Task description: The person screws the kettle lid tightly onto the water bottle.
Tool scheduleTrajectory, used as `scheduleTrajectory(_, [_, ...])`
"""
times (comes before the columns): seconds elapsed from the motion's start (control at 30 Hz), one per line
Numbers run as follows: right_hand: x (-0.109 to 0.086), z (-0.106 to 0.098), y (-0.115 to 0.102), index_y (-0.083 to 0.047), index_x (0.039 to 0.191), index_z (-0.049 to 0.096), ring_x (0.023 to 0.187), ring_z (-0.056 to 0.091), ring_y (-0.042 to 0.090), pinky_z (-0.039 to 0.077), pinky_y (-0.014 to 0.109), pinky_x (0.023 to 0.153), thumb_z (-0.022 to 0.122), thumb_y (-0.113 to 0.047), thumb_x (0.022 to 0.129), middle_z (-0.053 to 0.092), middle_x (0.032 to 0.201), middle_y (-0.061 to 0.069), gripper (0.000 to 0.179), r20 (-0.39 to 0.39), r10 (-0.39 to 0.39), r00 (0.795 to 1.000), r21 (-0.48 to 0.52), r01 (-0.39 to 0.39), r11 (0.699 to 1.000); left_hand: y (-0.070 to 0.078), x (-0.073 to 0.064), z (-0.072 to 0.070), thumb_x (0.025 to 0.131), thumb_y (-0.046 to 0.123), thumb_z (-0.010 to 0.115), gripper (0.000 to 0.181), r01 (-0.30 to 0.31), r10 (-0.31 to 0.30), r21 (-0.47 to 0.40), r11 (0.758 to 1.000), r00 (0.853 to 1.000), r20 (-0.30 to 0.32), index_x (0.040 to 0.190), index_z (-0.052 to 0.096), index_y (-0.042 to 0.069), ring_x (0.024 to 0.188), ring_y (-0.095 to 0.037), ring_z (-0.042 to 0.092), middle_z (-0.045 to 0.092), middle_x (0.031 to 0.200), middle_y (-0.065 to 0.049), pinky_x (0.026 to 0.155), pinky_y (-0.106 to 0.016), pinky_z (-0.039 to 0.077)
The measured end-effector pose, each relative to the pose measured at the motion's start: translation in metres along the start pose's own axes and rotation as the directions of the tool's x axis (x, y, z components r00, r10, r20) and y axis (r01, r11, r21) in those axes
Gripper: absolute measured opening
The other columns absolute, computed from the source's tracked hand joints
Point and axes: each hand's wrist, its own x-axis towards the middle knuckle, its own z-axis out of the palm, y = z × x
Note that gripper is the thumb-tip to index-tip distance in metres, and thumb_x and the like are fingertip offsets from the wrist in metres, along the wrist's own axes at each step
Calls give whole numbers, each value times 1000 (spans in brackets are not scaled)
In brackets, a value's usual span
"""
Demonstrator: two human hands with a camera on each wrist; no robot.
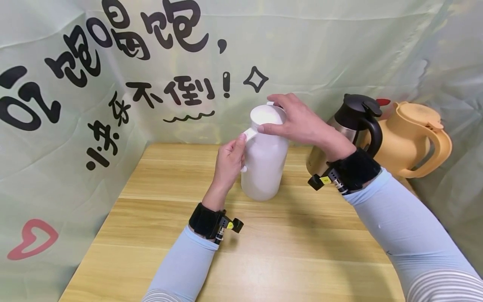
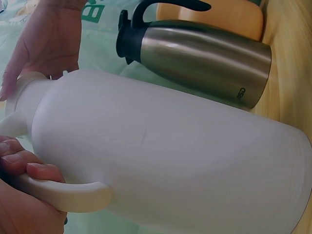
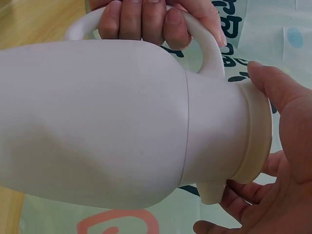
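A white thermos jug (image 1: 264, 163) stands upright on the wooden table, its round lid (image 1: 267, 115) on top. My left hand (image 1: 229, 162) grips the jug's handle (image 2: 73, 196), fingers curled through the loop, as the right wrist view also shows. Over the top, my right hand (image 1: 298, 119) holds the lid's rim between thumb and fingers, the thumb on the near side. In the right wrist view the spout (image 3: 211, 192) juts out beneath the right hand's fingers. The lid's top face is hidden in both wrist views.
At the right stands a steel thermos jug (image 2: 209, 61) with a black lid and handle. Beside it is an orange-yellow jug (image 1: 400, 142). A pale cloth (image 1: 181, 130) with black lettering hangs behind and around the wooden table (image 1: 260, 251).
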Motion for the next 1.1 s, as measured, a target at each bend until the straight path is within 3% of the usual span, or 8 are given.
scheduleTrajectory(0.27, [-2, -1, -1, -12, 162, 37, 134, 46, 35, 43, 60, 111, 76, -59, 91, 43, 153, 20, 93, 12, 0, 1000, -19, 0, 1000, -1, 1, 1, 110, 39, 54, 51, -8, 8, 12, 1000, 1000, -15, 66, 47, 16, 51, -11, 37, 38, 56, 6, 50, -24, 30])
scheduleTrajectory(0.57, [-3, -5, -2, -8, 160, 37, 131, 49, 36, 47, 58, 108, 76, -42, 93, 46, 151, 22, 85, 24, -34, 999, -29, 35, 999, -1, 1, 0, 109, 42, 54, 51, -2, 3, 18, 1000, 1000, -15, 67, 48, 16, 52, -12, 38, 39, 56, 6, 50, -24, 31])
scheduleTrajectory(0.9, [-4, 0, -2, -12, 161, 39, 130, 46, 36, 45, 58, 107, 77, -61, 89, 44, 146, 21, 95, -13, 33, 999, -44, -34, 998, -2, 1, 0, 110, 41, 54, 50, -5, 5, 4, 1000, 1000, -7, 66, 47, 16, 51, -11, 37, 38, 56, 6, 50, -24, 30])
scheduleTrajectory(1.1, [-2, -1, 0, -14, 162, 37, 141, 39, 37, 40, 61, 112, 78, -59, 89, 39, 159, 18, 95, 10, -17, 1000, -64, 18, 998, -2, 1, 1, 110, 41, 54, 50, -1, 1, 6, 1000, 1000, -7, 67, 47, 16, 51, -11, 37, 38, 56, 6, 50, -24, 31])
